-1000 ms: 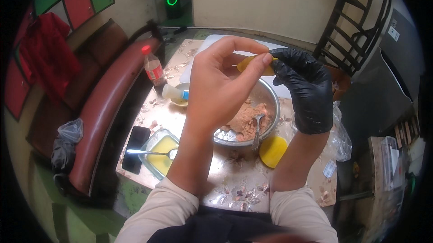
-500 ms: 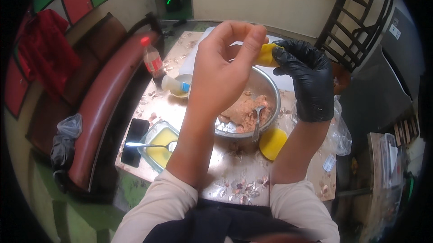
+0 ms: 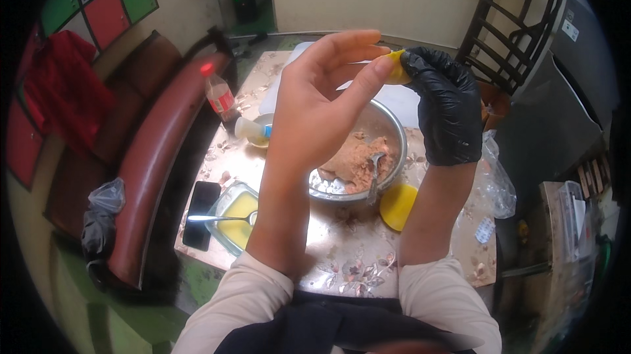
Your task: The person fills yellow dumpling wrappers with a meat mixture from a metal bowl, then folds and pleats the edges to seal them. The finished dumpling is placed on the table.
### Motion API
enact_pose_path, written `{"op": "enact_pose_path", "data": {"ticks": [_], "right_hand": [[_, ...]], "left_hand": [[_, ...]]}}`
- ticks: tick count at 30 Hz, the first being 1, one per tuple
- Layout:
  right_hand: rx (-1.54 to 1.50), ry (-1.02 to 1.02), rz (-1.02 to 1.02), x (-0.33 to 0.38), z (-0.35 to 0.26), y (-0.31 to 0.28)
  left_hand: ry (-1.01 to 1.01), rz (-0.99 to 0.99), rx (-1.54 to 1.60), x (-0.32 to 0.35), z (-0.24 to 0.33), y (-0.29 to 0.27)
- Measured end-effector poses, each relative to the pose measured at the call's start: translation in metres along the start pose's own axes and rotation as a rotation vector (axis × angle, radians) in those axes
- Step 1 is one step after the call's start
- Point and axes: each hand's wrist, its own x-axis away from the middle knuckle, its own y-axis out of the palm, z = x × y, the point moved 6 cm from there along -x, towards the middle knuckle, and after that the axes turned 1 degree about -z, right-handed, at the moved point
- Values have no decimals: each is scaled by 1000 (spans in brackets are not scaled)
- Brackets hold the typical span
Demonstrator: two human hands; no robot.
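Note:
High over the table, a small folded yellow dumpling wrapper (image 3: 397, 73) is held between my two hands. My right hand (image 3: 447, 108), in a black glove, pinches its right side. My bare left hand (image 3: 322, 104) has its thumb against the left edge, with the index finger stretched out above; any contact behind is hidden. Below them sits a metal bowl (image 3: 402, 157) of pinkish-brown minced filling (image 3: 361, 165), a spoon (image 3: 374, 173) standing in it. A stack of round yellow wrappers (image 3: 398, 207) lies by the bowl's near right side.
At the table's left are a glass dish (image 3: 227, 239) of yellow liquid with a spoon across it, a black phone (image 3: 200, 213), a red-capped bottle (image 3: 219, 91) and a small tipped bottle (image 3: 250, 129). A clear plastic bag (image 3: 499, 183) lies at the right edge. A red bench (image 3: 164, 157) stands left.
Both hands have risen slightly with the wrapper. My left index finger has straightened away from the thumb. The view has shifted a little.

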Motion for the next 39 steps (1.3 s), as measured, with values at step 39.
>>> {"op": "enact_pose_path", "data": {"ticks": [39], "right_hand": [[284, -74, -129, -2, 3, -5]], "left_hand": [[-121, 221, -10, 3, 2, -20]]}}
